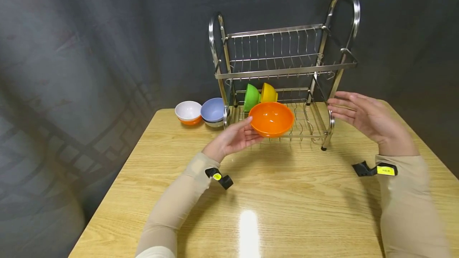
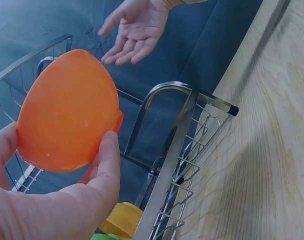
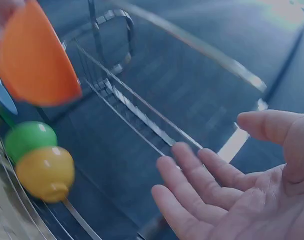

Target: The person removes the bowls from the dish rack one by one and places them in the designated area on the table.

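Observation:
An orange bowl [image 1: 271, 119] is pinched at its left rim by my left hand [image 1: 239, 137], thumb on the inside edge and fingers beneath. It hangs in front of the lower tier of a metal dish rack [image 1: 287, 71]. In the left wrist view the orange bowl [image 2: 69, 111] sits between thumb and fingers. My right hand [image 1: 371, 116] is raised by the rack's right side, holding nothing, its fingers extended; the right wrist view shows the palm of this hand [image 3: 236, 200]. On the lower tier, a green bowl [image 1: 252, 98] and a yellow bowl [image 1: 269, 92] stand on edge.
Left of the rack, a white bowl [image 1: 188, 110] is stacked on an orange one, and a blue bowl [image 1: 213, 109] on a pale one. The rack's upper tier [image 1: 276, 51] holds no dishes. A dark curtain [image 1: 143, 31] hangs behind the wooden table [image 1: 287, 194].

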`<control>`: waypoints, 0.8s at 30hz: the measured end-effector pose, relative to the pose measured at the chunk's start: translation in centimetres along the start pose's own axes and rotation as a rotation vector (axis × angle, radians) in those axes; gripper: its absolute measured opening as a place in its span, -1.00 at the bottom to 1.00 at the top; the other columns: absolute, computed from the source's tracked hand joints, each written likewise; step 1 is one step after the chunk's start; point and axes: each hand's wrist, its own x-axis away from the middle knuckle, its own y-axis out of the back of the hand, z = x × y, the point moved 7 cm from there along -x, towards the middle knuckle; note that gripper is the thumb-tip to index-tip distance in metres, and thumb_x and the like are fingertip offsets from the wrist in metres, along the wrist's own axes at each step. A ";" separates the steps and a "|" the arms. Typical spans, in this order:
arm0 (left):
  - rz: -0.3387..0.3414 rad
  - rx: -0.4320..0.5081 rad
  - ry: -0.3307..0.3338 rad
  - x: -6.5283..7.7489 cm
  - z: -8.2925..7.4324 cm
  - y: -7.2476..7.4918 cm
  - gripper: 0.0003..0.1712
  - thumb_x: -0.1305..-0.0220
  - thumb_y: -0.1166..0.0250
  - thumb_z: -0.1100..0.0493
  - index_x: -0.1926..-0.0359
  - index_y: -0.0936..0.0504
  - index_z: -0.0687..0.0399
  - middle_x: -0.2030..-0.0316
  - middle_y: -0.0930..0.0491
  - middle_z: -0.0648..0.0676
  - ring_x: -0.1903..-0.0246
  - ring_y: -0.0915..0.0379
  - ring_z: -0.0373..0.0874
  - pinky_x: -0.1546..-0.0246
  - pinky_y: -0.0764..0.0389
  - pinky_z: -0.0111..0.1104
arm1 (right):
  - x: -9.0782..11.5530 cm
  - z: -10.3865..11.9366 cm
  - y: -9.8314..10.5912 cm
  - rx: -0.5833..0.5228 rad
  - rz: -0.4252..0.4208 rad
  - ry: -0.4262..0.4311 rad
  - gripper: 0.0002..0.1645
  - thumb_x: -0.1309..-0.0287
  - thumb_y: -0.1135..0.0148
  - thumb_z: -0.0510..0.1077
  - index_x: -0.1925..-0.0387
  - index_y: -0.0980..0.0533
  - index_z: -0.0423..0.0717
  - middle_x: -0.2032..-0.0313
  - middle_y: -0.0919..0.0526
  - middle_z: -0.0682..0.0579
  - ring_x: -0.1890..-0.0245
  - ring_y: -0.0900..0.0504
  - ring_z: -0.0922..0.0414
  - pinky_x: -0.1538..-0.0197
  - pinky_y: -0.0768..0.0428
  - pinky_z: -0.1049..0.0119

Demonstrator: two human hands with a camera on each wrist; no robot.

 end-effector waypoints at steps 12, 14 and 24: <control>-0.008 0.017 0.009 0.2 -0.3 0.3 -0.37 -0.51 0.05 0.02 -0.42 -0.11 0.27 -0.23 -0.34 0.29 -0.21 -0.31 0.11 -0.42 -0.21 -0.13 | 0.4 -2.5 7.7 0.620 -0.317 -0.299 -0.67 -0.47 0.07 -0.10 -0.05 -0.35 -0.29 0.28 -0.58 0.35 0.25 -0.62 0.42 0.17 -0.63 0.57; -0.007 0.022 0.006 0.2 -0.3 0.4 -0.37 -0.51 0.06 0.02 -0.42 -0.11 0.29 -0.15 -0.38 0.26 -0.16 -0.33 0.09 -0.42 -0.20 -0.13 | 0.1 -3.2 7.8 0.735 -0.281 -0.371 -0.45 -0.49 0.12 -0.06 -0.20 -0.15 -0.47 0.28 -0.55 0.39 0.23 -0.59 0.45 0.14 -0.61 0.59; -0.004 0.018 -0.011 0.7 -0.8 0.9 -0.37 -0.52 0.08 0.02 -0.41 -0.11 0.32 -0.06 -0.41 0.21 -0.11 -0.36 0.07 -0.43 -0.17 -0.12 | -0.6 -4.6 8.0 0.736 -0.288 -0.436 -0.65 -0.46 0.06 -0.11 -0.04 -0.23 -0.33 0.31 -0.52 0.27 0.30 -0.57 0.39 0.13 -0.64 0.52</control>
